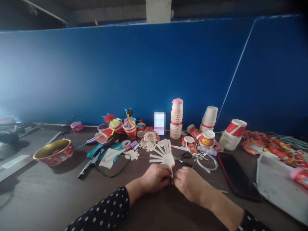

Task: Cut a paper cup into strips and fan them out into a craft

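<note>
Fanned out above my hands is a paper cup cut into strips (166,156), its white strips spreading up and to the left. My left hand (155,177) is closed on its lower edge, the fingers curled inward. Close beside it, my right hand (189,182) is also closed, pinching at a strip that points down between the two hands. The fingertips themselves are partly hidden. Just behind my right hand lie scissors (185,156) with dark handles, touched by neither hand.
A tall stack of paper cups (176,128) stands behind, beside a bright pixelated panel (159,123). Left are a gold-lined red bowl (54,154), pens (90,165) and decorated cups (130,130). Right lie a phone (237,176), clear tubing (208,165) and a white board (279,186).
</note>
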The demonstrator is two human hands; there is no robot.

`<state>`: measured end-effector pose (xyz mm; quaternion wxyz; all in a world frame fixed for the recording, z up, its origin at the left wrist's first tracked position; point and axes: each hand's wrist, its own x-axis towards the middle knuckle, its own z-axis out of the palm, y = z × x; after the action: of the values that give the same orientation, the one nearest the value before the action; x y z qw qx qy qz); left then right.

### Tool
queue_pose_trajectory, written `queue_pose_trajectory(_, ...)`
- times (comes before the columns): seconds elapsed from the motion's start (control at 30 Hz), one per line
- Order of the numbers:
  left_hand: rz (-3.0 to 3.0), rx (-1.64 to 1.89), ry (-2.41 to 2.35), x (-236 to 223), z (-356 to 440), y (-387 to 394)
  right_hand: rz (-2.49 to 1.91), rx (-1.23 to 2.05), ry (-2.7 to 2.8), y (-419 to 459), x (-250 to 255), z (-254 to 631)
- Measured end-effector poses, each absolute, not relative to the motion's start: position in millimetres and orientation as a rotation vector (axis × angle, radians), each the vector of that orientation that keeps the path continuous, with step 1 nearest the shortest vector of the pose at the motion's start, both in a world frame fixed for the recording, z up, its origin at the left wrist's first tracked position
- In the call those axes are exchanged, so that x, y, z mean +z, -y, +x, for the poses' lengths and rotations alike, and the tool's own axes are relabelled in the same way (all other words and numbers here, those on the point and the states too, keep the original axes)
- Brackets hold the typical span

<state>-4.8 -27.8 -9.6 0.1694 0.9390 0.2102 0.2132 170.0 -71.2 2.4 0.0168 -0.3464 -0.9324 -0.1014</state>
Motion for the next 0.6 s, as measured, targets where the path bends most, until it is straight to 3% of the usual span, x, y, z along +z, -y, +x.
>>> queue_pose_trajectory(0.6, 2.668, 0.595, -0.615, -5, -4, 28, -1.089, -0.242, 2.951, 72, 9, 168)
